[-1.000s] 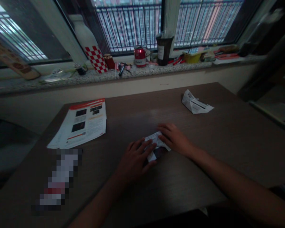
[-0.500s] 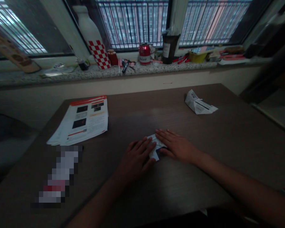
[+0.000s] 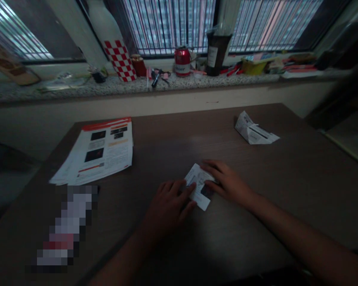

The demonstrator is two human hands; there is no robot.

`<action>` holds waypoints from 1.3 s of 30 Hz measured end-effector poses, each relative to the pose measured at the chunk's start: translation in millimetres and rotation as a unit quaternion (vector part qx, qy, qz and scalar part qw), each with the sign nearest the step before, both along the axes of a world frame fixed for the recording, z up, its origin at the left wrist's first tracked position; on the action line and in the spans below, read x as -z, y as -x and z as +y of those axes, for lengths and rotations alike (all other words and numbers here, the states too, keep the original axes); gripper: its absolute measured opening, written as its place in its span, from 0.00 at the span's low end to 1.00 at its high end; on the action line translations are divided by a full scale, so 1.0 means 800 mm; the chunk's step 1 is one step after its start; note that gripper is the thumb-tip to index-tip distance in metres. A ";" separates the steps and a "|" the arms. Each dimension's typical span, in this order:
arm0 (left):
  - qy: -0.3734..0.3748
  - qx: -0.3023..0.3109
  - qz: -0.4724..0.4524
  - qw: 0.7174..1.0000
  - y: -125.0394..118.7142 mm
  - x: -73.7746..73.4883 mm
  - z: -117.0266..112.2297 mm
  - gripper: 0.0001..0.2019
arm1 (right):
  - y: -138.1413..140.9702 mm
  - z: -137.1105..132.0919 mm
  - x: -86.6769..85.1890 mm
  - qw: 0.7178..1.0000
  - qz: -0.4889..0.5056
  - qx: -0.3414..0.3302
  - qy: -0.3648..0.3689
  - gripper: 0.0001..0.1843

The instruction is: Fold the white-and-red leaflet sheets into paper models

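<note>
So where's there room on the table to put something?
The table has bare room at the back, between the printed sheets and folded paper, and on the right, between that folded paper and the right hand. It's crowded around the small paper, touched by that hand and the left hand, and on the windowsill, with its bottle, can and cup.

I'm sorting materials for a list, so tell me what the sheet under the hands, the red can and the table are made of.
Sheet: paper, matte; it's thin, printed and shows no shine.
Can: probably metal, glossy red; highlights sit on its curve.
Table: wood or wood-look laminate, low sheen; brown, faintly streaked, softly reflecting light.
</note>
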State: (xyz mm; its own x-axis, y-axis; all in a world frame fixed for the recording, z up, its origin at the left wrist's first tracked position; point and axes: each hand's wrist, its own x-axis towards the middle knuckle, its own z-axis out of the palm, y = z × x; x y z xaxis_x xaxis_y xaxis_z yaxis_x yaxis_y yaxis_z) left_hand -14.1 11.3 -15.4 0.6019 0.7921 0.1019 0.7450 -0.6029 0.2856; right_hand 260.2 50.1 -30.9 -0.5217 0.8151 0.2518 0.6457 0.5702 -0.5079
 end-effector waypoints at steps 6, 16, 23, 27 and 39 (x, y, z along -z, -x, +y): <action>0.017 0.000 -0.035 0.999 -0.002 -0.001 -0.003 0.22 | 0.004 0.007 0.000 0.999 0.015 0.034 -0.006 0.20; 0.073 -0.059 -0.108 0.990 -0.016 -0.009 0.057 0.13 | 0.006 0.010 0.002 1.000 -0.002 0.026 -0.016 0.21; 0.024 -0.066 -0.099 0.993 -0.023 0.009 0.088 0.11 | 0.005 0.010 0.002 0.999 0.013 0.035 -0.006 0.19; 0.040 -0.084 -0.110 0.990 -0.022 0.010 0.084 0.09 | 0.004 0.009 0.003 0.998 0.031 0.045 -0.005 0.18; 0.223 -0.156 -0.358 0.893 -0.021 -0.008 0.052 0.06 | 0.009 0.003 -0.014 0.950 0.213 0.115 0.198 0.21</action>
State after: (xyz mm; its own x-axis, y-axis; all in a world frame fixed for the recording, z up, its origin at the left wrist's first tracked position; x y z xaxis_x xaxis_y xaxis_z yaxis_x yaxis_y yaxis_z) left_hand 2.6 53.2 -8.8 0.2523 0.9677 0.0042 0.3876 -0.1051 0.9158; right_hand 253.0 52.4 -19.5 -0.2383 0.9699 0.0507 0.4173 0.1494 -0.8964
